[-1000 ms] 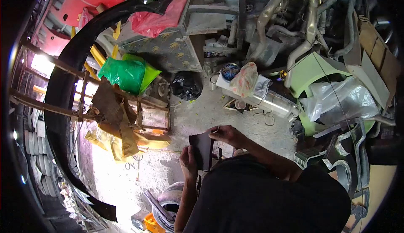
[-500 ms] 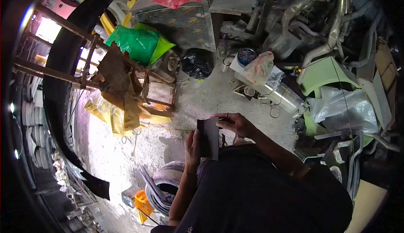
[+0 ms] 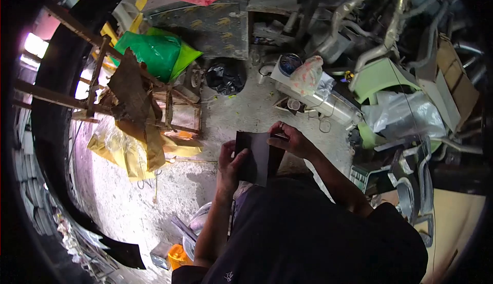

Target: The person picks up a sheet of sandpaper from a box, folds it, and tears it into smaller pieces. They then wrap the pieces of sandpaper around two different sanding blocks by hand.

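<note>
In front of my body I hold a dark grey sheet of sandpaper (image 3: 254,157), with a blackish strip along its left side and a paler grey face on the right. My left hand (image 3: 230,162) grips its left edge, thumb lying over the face. At the upper right edge, my right hand (image 3: 288,140) pinches the sheet between thumb and curled fingers; a ring shows on one finger. A darker brownish flap hangs just below the right fingers, beside the grey face.
A wooden frame (image 3: 169,110) with brown paper and a green plastic bag (image 3: 149,48) stands left. A black bag (image 3: 226,77) lies on the floor ahead. Metal pipes (image 3: 336,25) and a pale green panel (image 3: 382,76) are piled right. An orange container (image 3: 178,257) sits lower left.
The sheet shows a wider grey face than before, spread between both hands. My left thumb now lies further over it. The whole view has shifted slightly.
</note>
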`<action>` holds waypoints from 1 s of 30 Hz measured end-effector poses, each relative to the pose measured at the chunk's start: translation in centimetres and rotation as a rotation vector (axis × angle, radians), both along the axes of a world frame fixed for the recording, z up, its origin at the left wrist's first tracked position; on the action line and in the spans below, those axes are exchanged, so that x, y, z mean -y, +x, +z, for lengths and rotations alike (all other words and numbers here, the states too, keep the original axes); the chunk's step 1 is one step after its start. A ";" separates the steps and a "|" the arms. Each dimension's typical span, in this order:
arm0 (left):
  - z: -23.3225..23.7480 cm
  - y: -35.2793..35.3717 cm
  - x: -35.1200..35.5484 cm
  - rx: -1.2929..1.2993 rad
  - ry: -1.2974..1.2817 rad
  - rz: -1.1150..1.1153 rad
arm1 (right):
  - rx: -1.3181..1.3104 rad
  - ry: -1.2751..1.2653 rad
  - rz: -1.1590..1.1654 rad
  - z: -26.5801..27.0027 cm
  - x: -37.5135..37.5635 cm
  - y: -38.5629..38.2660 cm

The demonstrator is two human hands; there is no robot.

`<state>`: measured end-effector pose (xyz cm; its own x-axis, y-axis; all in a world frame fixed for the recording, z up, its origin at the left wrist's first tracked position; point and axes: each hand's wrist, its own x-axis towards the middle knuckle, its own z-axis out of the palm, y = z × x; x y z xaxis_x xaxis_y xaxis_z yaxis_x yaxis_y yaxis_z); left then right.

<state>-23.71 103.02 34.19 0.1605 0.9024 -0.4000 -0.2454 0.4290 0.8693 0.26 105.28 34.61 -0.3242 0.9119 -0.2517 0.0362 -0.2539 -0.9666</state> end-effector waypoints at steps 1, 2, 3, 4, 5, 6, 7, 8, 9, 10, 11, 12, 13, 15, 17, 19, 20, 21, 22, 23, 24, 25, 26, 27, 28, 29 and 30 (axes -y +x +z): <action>-0.1 -0.3 -0.5 -0.039 0.031 -0.021 | -0.005 -0.020 -0.016 0.7 0.0 -0.2; 0.1 -0.4 -0.7 -0.030 0.024 -0.033 | 0.004 -0.027 -0.029 1.0 -0.1 -0.1; 1.0 -0.5 -1.1 -0.006 0.059 -0.009 | 0.049 -0.020 -0.001 1.3 -0.4 -0.1; 1.7 -0.6 -1.3 0.014 0.097 0.018 | 0.090 -0.011 0.028 1.6 -0.7 0.0; 1.9 -0.7 -1.5 0.057 0.091 0.041 | 0.129 0.057 0.015 1.8 -0.9 -0.1; 2.1 -0.9 -1.6 0.058 0.095 0.034 | 0.129 0.060 0.008 2.1 -1.2 0.1; 2.1 -1.1 -1.6 0.049 0.150 0.037 | 0.193 0.079 0.046 2.5 -1.5 0.4; 2.2 -1.2 -1.5 0.041 0.203 0.041 | 0.258 0.095 0.086 2.8 -1.8 0.7; 2.3 -1.1 -1.5 0.044 0.203 0.042 | 0.298 0.100 0.112 3.2 -2.2 0.8; 2.5 -1.2 -1.4 0.054 0.197 0.058 | 0.296 0.099 0.113 3.4 -2.3 0.9; 2.8 -1.3 -1.4 0.063 0.194 0.077 | 0.311 0.083 0.165 3.6 -2.5 1.1; 3.2 -1.3 -1.3 0.060 0.195 0.080 | 0.324 0.065 0.219 3.9 -2.6 1.0; 3.6 -1.2 -1.2 0.038 0.219 0.091 | 0.322 0.067 0.222 4.3 -2.8 0.8; 4.1 -1.0 -1.0 0.015 0.238 0.100 | 0.136 0.201 0.192 5.7 -2.7 0.5; 4.2 -1.0 -0.9 -0.041 0.339 0.079 | 0.200 0.180 0.263 8.4 -2.7 0.6; 3.2 -1.8 -0.8 -0.108 0.366 0.045 | 0.264 0.162 0.336 9.0 -2.6 0.7; 2.8 -2.1 -0.8 -0.172 0.393 0.015 | 0.228 0.223 0.333 8.9 -2.4 0.8; 3.3 -2.2 -1.0 -0.173 0.394 0.021 | 0.192 0.285 0.332 8.9 -2.2 0.7; 4.0 -2.3 -1.3 -0.289 0.528 -0.034 | 0.192 0.286 0.339 8.9 -2.0 0.6; 4.7 -2.3 -1.6 -0.406 0.661 -0.089 | 0.208 0.287 0.334 9.1 -1.9 0.4; 5.3 -2.2 -1.8 -0.405 0.660 -0.082 | 0.225 0.287 0.328 9.2 -1.8 0.3; 5.9 -2.0 -1.8 -0.453 0.683 -0.125 | 0.227 0.287 0.336 8.9 -1.8 0.3; 6.1 -1.9 -1.9 -0.502 0.703 -0.168 | 0.225 0.349 0.279 8.4 -1.8 0.3; 6.2 -1.8 -2.1 -0.502 0.699 -0.160 | 0.223 0.409 0.222 8.0 -1.8 0.2; 6.2 -1.7 -2.4 -0.506 0.776 -0.148 | 0.224 0.409 0.231 8.0 -1.7 0.1; 6.2 -1.5 -2.7 -0.508 0.854 -0.137 | 0.230 0.384 0.208 8.1 -1.6 0.1; 6.4 -1.3 -2.8 -0.506 0.851 -0.131 | 0.236 0.356 0.183 8.1 -1.4 0.1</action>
<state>-25.01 105.84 40.64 0.2687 0.9076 0.3227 0.2436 -0.3881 0.8888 0.37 106.67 42.71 -0.4597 0.8878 -0.0192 0.2788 0.1238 -0.9523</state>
